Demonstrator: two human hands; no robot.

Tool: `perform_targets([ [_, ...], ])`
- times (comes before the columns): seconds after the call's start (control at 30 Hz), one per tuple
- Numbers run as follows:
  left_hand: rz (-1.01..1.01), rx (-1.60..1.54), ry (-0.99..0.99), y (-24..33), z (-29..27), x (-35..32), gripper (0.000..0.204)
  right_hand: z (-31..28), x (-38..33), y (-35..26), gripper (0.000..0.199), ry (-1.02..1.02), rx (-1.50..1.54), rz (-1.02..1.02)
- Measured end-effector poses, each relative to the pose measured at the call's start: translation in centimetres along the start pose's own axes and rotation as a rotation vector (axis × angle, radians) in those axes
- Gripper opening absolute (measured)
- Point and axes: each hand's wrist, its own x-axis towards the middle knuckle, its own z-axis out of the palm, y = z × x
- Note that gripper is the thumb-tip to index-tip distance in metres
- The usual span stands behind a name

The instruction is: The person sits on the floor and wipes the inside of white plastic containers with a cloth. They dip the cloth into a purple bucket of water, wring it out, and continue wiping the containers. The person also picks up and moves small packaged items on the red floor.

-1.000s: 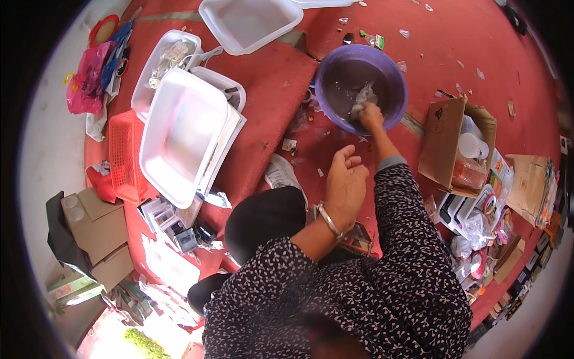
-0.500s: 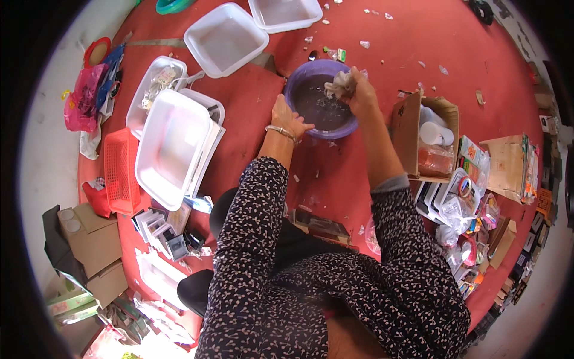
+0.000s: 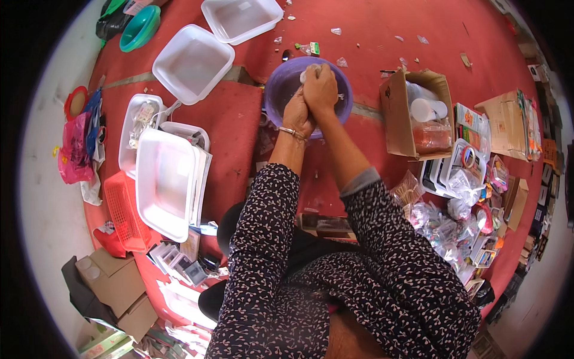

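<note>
Cloth (image 3: pixel 306 74), pale and bunched, held over the purple basin (image 3: pixel 272 97), within its rim as seen from above. Around the cloth, right hand (image 3: pixel 323 90) with fingers curled close together. Pressed up against that, left hand (image 3: pixel 298 114), fingers mostly hidden: cannot tell whether spread or closed. Below it, at the basin's near edge, metal bracelet (image 3: pixel 293 133). Right of the basin, open carton (image 3: pixel 397 113) with a white tub (image 3: pixel 428 110) inside. Up and left of the basin, two white trays (image 3: pixel 194 63); farther left, green bowls (image 3: pixel 141 29). Down and left of the basin, red basket (image 3: pixel 127 209).
</note>
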Motion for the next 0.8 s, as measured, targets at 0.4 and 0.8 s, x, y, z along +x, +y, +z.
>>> perform_targets([
  [0.4,-0.092,0.018,0.213,4.2,-0.1,-1.7,0.056,-0.5,-8.2,-0.4,0.029,-0.385,0.734,-0.032],
  [0.8,-0.016,-0.198,-0.11,4.7,1.0,-1.5,0.051,-0.7,-1.4,0.0,0.04,-0.396,-0.14,-0.63],
])
